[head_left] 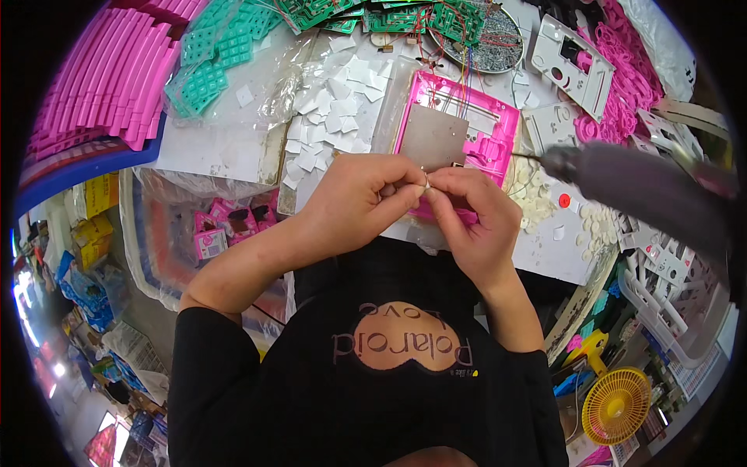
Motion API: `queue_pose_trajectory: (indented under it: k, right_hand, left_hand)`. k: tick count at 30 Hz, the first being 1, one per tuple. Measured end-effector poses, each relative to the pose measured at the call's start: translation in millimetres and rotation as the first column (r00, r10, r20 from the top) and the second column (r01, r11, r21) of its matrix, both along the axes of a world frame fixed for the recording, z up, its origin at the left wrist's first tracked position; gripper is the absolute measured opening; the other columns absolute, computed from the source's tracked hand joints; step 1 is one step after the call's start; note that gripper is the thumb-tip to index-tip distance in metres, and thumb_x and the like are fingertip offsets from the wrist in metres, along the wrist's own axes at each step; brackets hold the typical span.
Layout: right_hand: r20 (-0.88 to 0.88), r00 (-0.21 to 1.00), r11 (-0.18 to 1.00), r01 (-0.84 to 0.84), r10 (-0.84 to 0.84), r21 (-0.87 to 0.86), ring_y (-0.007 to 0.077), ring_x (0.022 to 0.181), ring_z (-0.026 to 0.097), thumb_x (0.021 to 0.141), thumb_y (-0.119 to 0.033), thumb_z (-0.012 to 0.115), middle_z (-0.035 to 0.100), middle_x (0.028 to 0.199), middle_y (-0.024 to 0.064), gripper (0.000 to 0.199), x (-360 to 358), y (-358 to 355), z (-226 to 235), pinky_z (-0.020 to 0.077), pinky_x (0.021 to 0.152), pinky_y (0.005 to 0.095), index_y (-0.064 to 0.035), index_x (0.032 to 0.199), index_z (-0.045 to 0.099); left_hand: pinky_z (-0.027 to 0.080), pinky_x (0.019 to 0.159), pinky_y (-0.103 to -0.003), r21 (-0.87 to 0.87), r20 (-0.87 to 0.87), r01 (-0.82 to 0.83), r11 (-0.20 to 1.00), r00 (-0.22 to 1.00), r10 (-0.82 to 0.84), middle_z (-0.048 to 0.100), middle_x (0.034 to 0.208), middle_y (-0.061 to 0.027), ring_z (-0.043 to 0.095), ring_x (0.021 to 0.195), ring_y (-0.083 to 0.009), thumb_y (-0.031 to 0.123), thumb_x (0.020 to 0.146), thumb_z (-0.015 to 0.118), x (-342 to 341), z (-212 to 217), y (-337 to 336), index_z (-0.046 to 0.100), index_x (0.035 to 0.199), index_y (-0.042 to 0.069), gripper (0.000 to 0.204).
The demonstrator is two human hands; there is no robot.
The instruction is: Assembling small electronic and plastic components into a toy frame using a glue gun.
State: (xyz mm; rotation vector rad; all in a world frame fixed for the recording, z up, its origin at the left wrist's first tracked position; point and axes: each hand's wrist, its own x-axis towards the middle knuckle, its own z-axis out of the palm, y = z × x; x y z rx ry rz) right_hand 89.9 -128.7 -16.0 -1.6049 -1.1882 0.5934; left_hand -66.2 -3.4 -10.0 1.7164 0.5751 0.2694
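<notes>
My left hand (359, 193) and my right hand (478, 216) meet fingertip to fingertip over the near edge of a pink plastic housing (506, 124). Both pinch at one small pale piece between them; its kind is too small to make out. Inside the housing lies a flat grey-brown plate (436, 138), just beyond my fingers. Thin coloured wires (465, 74) run from the housing's far side toward green circuit boards (397, 19). The housing's near edge is partly hidden by my hands.
An electric screwdriver (622, 179) juts in from the right, its bit near the housing. White square pads (338, 101) lie to the left, pale round discs (537, 183) to the right. Pink panels (109, 74) and teal keypads (198, 89) stand far left. A yellow fan (615, 405) is lower right.
</notes>
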Motion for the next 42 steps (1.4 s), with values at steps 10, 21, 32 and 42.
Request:
queue_pose_trajectory:
  k: [10, 21, 32, 42]
  right_hand:
    - [0.619, 0.763, 0.974, -0.226, 0.189, -0.019, 0.0226, 0.076, 0.062, 0.075, -0.008, 0.077, 0.065, 0.091, 0.0033, 0.016, 7, 12, 0, 0.0494, 0.058, 0.0338, -0.0084, 0.091, 0.072]
    - [0.716, 0.663, 0.965, -0.256, 0.220, -0.060, 0.0203, 0.076, 0.064, 0.069, -0.008, 0.073, 0.065, 0.085, 0.0026, 0.021, 2, 14, -5, 0.0509, 0.057, 0.0329, -0.0060, 0.090, 0.075]
    - [0.770, 0.594, 0.950, -0.308, 0.234, -0.052, 0.0204, 0.078, 0.066, 0.067, -0.008, 0.071, 0.064, 0.086, 0.0040, 0.021, 6, 14, 4, 0.0512, 0.057, 0.0300, -0.0043, 0.088, 0.073]
    - [0.746, 0.489, 0.890, -0.307, 0.452, -0.338, 0.0213, 0.090, 0.066, 0.073, -0.007, 0.069, 0.066, 0.099, 0.0044, 0.035, 0, 11, 17, 0.0538, 0.062, 0.0317, -0.0048, 0.107, 0.073]
  left_hand:
    - [0.052, 0.057, -0.036, 0.806, -0.189, 0.370, 0.463, 0.901, -0.391, 0.058, 0.075, -0.0037, 0.066, 0.071, -0.0239, 0.014, 0.080, 0.069, 28, -7, 53, 0.063, 0.082, 0.008, 0.008]
    - [0.051, 0.050, -0.034, 0.891, -0.011, 0.264, 0.369, 0.825, -0.565, 0.052, 0.079, -0.0026, 0.063, 0.066, -0.0209, 0.013, 0.075, 0.066, 33, -25, 68, 0.059, 0.078, 0.010, 0.008]
    - [0.049, 0.049, -0.034, 0.882, 0.040, 0.222, 0.416, 0.845, -0.534, 0.052, 0.078, -0.0019, 0.062, 0.066, -0.0200, 0.015, 0.078, 0.066, 32, -32, 62, 0.066, 0.093, 0.011, 0.016]
    - [0.048, 0.050, -0.033, 0.901, 0.066, 0.158, 0.405, 0.871, -0.487, 0.055, 0.082, -0.0017, 0.062, 0.067, -0.0207, 0.014, 0.078, 0.068, 27, -37, 68, 0.067, 0.098, 0.010, 0.020]
